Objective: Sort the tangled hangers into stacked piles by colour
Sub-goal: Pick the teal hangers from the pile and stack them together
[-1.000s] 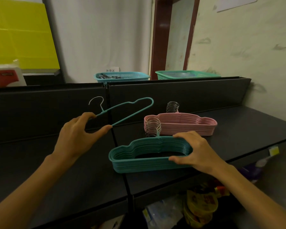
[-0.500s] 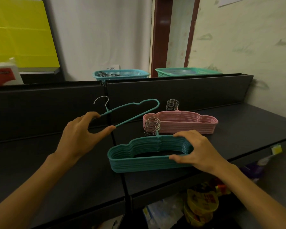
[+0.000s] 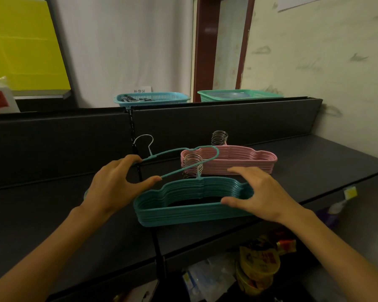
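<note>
Both bare forearms reach forward from the lower corners of the view. The left hand (image 3: 114, 184) has its fingers and thumb curled in a pinch, knuckles up. The right hand (image 3: 258, 192) is spread, palm down, fingers gently arched and the thumb stretched toward the left.

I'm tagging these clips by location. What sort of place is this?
Probably a shop or stockroom: dark retail shelving, plastic baskets with a paper sign along the top, and packaged goods on the shelf below the hanger piles.
</note>
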`<state>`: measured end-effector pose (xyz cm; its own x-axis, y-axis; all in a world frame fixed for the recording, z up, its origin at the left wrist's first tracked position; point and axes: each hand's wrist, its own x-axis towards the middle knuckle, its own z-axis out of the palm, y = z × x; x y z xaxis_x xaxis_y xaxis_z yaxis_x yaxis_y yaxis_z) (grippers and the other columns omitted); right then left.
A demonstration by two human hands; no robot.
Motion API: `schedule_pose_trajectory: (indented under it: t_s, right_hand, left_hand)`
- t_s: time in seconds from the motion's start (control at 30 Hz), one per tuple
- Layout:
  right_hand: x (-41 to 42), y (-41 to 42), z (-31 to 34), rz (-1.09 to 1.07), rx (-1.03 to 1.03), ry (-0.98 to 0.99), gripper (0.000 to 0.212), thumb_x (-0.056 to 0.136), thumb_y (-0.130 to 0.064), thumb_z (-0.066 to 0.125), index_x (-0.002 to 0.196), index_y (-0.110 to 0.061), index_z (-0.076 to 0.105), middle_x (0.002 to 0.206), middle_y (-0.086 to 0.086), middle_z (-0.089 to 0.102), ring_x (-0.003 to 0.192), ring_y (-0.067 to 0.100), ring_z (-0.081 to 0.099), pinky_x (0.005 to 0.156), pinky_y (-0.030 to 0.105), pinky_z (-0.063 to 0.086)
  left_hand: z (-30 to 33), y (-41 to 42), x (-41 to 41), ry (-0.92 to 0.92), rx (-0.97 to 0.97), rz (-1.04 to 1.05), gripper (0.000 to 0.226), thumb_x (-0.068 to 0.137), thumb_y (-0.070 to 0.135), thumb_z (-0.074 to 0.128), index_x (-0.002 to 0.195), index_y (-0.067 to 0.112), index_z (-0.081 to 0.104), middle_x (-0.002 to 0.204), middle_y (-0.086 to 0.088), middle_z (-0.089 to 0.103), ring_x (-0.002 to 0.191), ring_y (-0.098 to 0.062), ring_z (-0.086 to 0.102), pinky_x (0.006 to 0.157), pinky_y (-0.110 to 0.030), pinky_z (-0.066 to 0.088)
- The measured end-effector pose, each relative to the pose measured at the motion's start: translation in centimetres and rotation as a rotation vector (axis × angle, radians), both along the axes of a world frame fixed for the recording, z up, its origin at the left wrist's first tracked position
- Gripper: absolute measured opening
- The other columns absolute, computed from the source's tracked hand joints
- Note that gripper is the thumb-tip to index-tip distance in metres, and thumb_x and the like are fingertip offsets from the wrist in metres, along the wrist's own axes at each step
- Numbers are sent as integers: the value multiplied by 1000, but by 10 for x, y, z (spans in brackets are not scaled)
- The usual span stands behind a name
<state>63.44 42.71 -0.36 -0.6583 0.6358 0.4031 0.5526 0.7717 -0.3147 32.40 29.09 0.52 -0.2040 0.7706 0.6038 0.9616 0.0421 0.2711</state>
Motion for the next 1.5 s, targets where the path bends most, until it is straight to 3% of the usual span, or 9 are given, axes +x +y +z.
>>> schedule_pose_trajectory:
  t_s: [0.2, 0.3, 0.53, 0.7, 0.83, 1.13, 1.23, 1.4, 1.5]
  right_hand:
    - [36, 9, 8, -129, -23, 133, 79, 74, -85, 36, 132, -33, 50, 121, -3, 59, 113, 14, 55, 95, 39, 48]
    - [50, 12, 8, -181, -29, 250, 61, 88, -65, 36, 127, -24, 56, 107, 0, 66, 102, 17, 60, 89, 40, 51]
    - [70, 12, 5, -281, -24, 356, 32, 98, -36, 45, 124, -21, 58, 87, 10, 71, 76, 25, 65, 68, 45, 53]
    - [74, 11, 1, -282, -13, 345, 29, 99, -14, 46, 126, -15, 58, 92, -1, 68, 72, 13, 63, 64, 25, 48]
    - [74, 12, -1, -274, -16, 322, 28, 99, -11, 46, 124, -14, 59, 99, 2, 69, 83, 16, 63, 73, 29, 46]
    - [63, 8, -3, -230, -41, 233, 29, 99, -17, 47, 125, -20, 59, 108, 2, 68, 91, 11, 60, 83, 32, 50]
    - [48, 5, 2, -140, -63, 156, 32, 97, -33, 51, 126, -21, 58, 115, -5, 61, 107, 12, 56, 93, 40, 49]
    - [24, 1, 11, -2, -161, -25, 81, 67, -82, 55, 135, -37, 46, 136, -16, 48, 126, 5, 43, 106, 37, 41]
    - [17, 6, 14, 54, -185, -106, 82, 56, -84, 63, 126, -42, 52, 128, -23, 47, 122, 2, 44, 106, 38, 42]
  left_hand:
    - [0, 3, 25, 31, -21, -108, 86, 65, 89, 32, 115, 23, 55, 102, 2, 66, 85, -12, 58, 68, -29, 52]
    - [-1, 6, 43, 74, -4, -155, 79, 68, 87, 33, 111, 25, 57, 95, 5, 67, 78, -10, 57, 64, -28, 51]
    - [-2, 14, 72, 131, -84, -210, 79, 67, 85, 36, 116, 26, 54, 106, 2, 65, 91, -15, 61, 71, -34, 55]
    - [-7, 17, 81, 166, -124, -195, 85, 66, 88, 29, 116, 24, 56, 106, -2, 66, 92, -18, 62, 69, -33, 54]
    - [-8, 20, 81, 155, -154, -186, 95, 63, 92, 17, 119, 24, 54, 109, -1, 64, 94, -16, 60, 72, -29, 51]
    - [-11, 23, 80, 109, -196, -203, 102, 58, 95, 14, 124, 26, 50, 120, 1, 58, 104, -12, 54, 82, -27, 48]
    - [-14, 26, 79, 123, -184, -197, 100, 60, 95, 20, 125, 25, 51, 122, 1, 59, 105, -14, 56, 83, -31, 50]
    - [-13, 19, 69, 130, -214, -203, 97, 59, 93, 28, 130, 29, 45, 130, 7, 53, 112, -13, 53, 87, -31, 47]
    - [-12, 10, 52, 75, -311, -220, 101, 53, 97, 27, 131, 34, 39, 133, 11, 47, 109, -7, 48, 88, -26, 46]
